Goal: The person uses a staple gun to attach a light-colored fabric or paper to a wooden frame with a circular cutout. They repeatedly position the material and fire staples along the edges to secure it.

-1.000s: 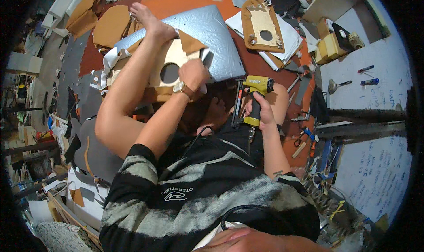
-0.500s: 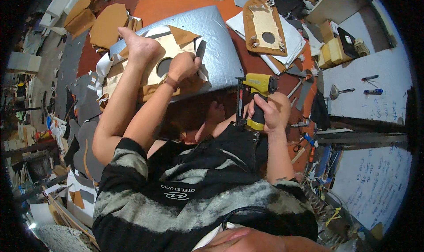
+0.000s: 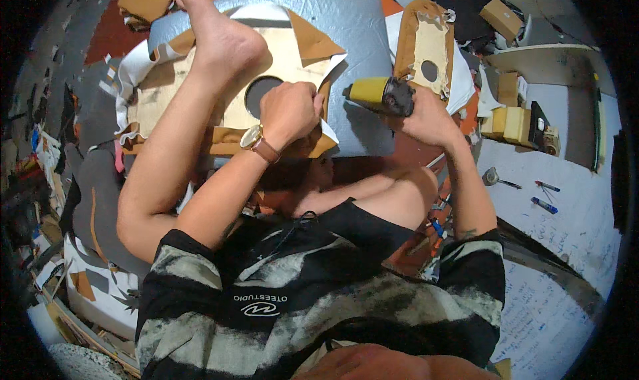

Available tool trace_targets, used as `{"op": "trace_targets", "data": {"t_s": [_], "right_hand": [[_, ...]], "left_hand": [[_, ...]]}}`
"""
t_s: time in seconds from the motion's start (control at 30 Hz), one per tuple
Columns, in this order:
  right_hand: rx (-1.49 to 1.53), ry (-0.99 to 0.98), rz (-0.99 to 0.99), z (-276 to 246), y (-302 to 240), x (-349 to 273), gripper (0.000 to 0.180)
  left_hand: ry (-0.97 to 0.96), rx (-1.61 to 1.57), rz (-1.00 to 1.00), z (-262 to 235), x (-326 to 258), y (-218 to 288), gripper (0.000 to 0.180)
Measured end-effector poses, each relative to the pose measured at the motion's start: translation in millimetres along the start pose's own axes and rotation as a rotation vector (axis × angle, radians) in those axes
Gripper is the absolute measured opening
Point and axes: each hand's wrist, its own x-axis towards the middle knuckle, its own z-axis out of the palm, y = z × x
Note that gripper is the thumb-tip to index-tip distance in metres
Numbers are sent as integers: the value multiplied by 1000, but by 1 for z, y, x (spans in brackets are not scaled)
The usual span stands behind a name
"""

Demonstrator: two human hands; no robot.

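Observation:
A pale wooden panel with a round hole lies on a silver-wrapped block, brown fabric and white lining folding over its edges. My bare foot rests on it. My left hand, a watch on its wrist, is closed at the panel's right edge, on the brown fabric cover there. My right hand grips a yellow and black staple gun above the silver block, its nose pointing left toward the panel edge. The gun's handle is mostly hidden by the hand.
Another fabric-edged panel with a hole lies at the far right on white sheets. Brown fabric pieces are stacked far left. Right of me, a white surface with handwriting holds a marker, yellow foam blocks and a cardboard box.
The staple gun has swung from upright near my knee forward and left, over the silver block. My left hand has turned into a closed grip at the panel's edge. The view has shifted.

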Motion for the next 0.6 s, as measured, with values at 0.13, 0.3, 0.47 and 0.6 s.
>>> {"op": "trace_targets", "data": {"t_s": [0.13,0.3,0.47,0.6], "right_hand": [[-73,-51,-37,1,-9,30,39],[-232,-60,-50,10,-30,52,37],[-290,14,51,3,-39,38,38],[-348,373,40,25,-21,41,60]], "left_hand": [[-22,-57,-16,-2,0,-3,29],[1,-86,20,-2,0,-5,29],[-2,-77,22,0,1,-5,30],[-18,-26,4,0,1,-2,32]]}}
